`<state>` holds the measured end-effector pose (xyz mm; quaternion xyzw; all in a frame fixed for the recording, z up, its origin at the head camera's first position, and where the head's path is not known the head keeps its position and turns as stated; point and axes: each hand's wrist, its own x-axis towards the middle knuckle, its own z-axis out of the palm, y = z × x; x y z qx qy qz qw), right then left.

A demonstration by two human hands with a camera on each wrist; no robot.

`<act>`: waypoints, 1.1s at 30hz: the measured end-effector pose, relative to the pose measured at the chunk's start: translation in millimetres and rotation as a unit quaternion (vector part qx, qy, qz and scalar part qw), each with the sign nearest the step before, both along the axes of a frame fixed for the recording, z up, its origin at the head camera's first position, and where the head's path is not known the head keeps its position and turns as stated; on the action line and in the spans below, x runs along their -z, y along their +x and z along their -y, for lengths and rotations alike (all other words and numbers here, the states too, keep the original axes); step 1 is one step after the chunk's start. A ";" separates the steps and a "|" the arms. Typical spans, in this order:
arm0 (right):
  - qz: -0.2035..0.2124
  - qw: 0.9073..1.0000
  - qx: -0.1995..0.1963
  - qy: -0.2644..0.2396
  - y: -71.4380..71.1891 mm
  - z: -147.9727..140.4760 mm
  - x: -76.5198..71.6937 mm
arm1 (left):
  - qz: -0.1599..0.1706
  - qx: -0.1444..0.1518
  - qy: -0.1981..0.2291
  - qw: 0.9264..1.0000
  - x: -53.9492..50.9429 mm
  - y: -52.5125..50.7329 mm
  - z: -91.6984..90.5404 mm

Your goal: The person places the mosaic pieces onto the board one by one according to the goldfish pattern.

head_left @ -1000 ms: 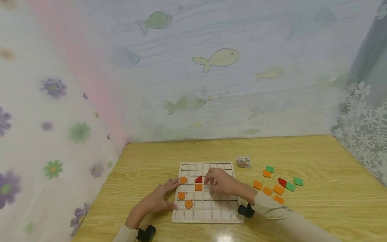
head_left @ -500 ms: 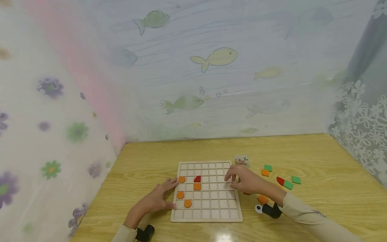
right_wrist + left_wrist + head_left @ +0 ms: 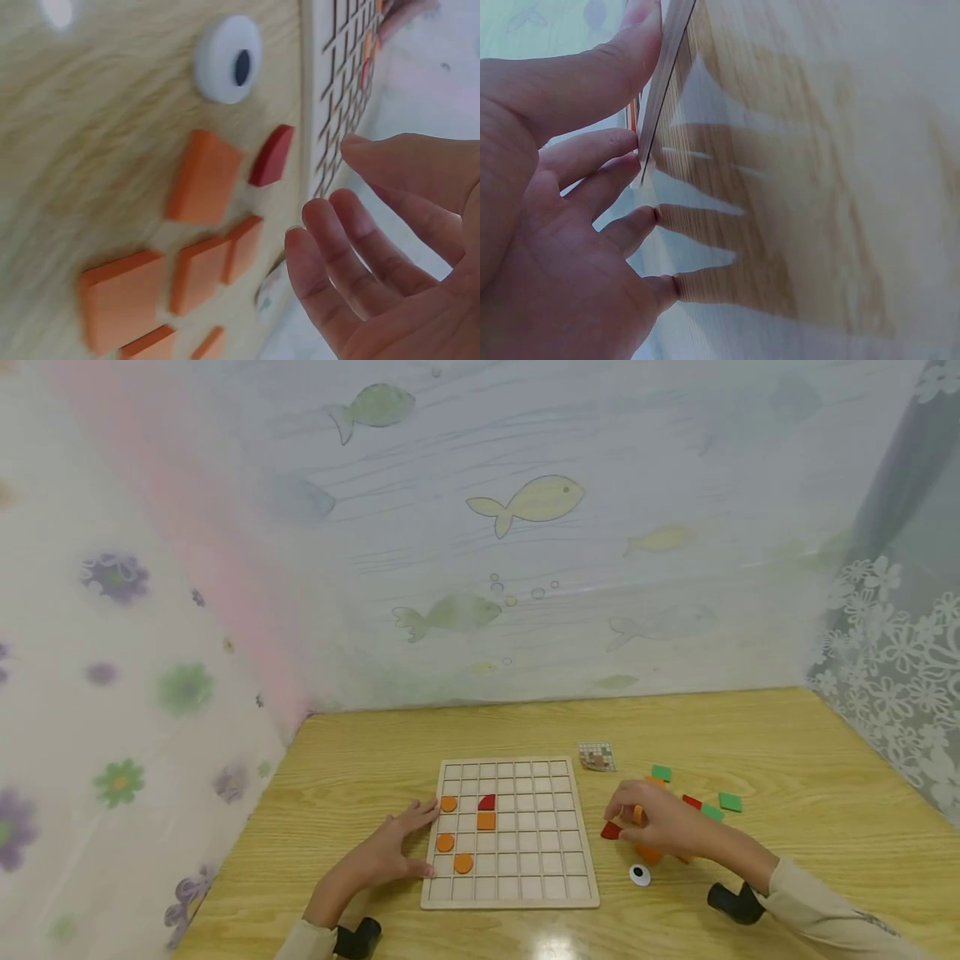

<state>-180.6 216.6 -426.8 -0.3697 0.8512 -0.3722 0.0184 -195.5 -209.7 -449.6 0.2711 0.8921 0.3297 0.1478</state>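
Right of the pale wooden grid board (image 3: 510,905), the right hand (image 3: 667,818) – above the board's edge half a second ago – now hovers over loose, flat orange squares (image 3: 124,300) and a flat red wedge (image 3: 271,156). The left hand (image 3: 386,853), fingers spread, stays at the board's left rim. Behind the yellow wood-grain table (image 3: 345,777) hangs a pale fish-patterned sheet (image 3: 525,552). The right-wrist view alone clearly shows thumb and fingers parted.

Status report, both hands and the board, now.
Left hand touching the board at its left edge. Right hand holding nothing, above loose pieces. Five pieces on the board. Nothing seen blocking the nearest loose red piece.
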 end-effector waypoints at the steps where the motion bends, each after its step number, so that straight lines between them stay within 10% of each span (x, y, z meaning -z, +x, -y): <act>1: 0.001 1.000 -0.002 -0.002 1.6 -2.3 0.7 | -0.001 0.001 0.001 1.000 0.0 0.0 0.2; 33: -0.013 1.000 0.027 -0.008 46.1 -18.7 30.9 | -0.001 0.004 0.005 1.000 1.4 -0.8 0.7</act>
